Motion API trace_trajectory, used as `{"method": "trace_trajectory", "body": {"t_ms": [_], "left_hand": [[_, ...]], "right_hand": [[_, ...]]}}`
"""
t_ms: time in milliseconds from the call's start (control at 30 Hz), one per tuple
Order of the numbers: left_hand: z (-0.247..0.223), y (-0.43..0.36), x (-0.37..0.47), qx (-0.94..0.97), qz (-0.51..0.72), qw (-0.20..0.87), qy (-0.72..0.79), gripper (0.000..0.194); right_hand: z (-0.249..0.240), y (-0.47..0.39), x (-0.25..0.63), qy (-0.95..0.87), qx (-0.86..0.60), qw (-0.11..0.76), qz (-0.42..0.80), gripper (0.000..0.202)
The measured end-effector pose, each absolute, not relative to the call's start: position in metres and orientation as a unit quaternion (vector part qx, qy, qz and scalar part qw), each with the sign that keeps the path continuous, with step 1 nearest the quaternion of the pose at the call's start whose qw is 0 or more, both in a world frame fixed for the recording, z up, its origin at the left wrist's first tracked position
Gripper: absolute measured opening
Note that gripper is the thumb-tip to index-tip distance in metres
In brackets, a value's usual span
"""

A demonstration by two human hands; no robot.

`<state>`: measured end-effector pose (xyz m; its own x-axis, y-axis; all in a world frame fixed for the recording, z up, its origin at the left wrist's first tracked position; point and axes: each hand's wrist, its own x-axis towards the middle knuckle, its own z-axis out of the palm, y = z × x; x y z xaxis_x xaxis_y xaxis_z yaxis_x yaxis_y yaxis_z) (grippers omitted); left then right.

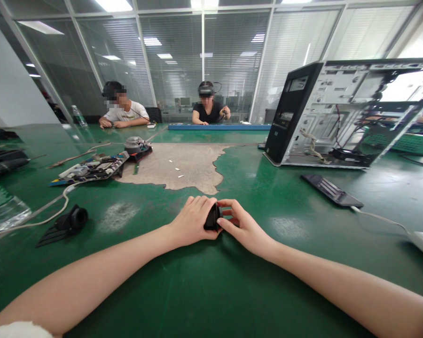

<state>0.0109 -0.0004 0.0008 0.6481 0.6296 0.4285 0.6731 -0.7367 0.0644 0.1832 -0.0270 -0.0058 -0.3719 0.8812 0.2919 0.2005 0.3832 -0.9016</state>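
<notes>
A small black part point(211, 219) is held between my two hands, low over the green table point(183, 286). My left hand point(193, 218) wraps round its left side, fingers over the top and thumb below. From the right, my right hand point(242, 227) grips it between curved fingers and thumb. The fingers cover much of the part, so its full shape is hidden. Beyond the hands lies a bare tan patch point(183, 164) of the tabletop with small white scraps on it.
An open computer case point(292, 112) stands at the right, with a black flat device point(331, 190) before it. At left are a circuit board point(95, 169), a black duct-like piece point(68, 223) and a clear bottle point(3, 204). Two people sit across the table.
</notes>
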Motion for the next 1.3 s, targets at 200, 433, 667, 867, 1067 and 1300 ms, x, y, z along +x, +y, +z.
{"method": "trace_trajectory", "body": {"t_ms": [200, 433, 667, 867, 1067, 1300], "left_hand": [[0.0012, -0.0010, 0.0101, -0.907, -0.210, 0.053, -0.362, 0.054], [0.0025, -0.0021, 0.0102, -0.905, -0.217, 0.047, -0.362, 0.053], [0.0016, -0.0014, 0.0103, -0.906, -0.211, 0.049, -0.363, 0.055], [0.0022, -0.0020, 0.0110, -0.906, -0.211, 0.053, -0.364, 0.055], [0.0018, -0.0013, 0.0105, -0.906, -0.215, 0.042, -0.362, 0.054], [0.0012, -0.0008, 0.0100, -0.906, -0.215, 0.043, -0.362, 0.056]], "right_hand": [[-0.0067, -0.0259, 0.1836, -0.729, -0.355, 0.409, 0.418, 0.027], [-0.0041, -0.0277, 0.1836, -0.729, -0.361, 0.438, 0.383, 0.020], [-0.0069, -0.0254, 0.1837, -0.716, -0.368, 0.401, 0.437, 0.030], [-0.0044, -0.0276, 0.1838, -0.728, -0.351, 0.434, 0.398, 0.023], [-0.0046, -0.0273, 0.1834, -0.716, -0.374, 0.424, 0.410, 0.030], [-0.0062, -0.0267, 0.1834, -0.728, -0.348, 0.420, 0.416, 0.028]]}}
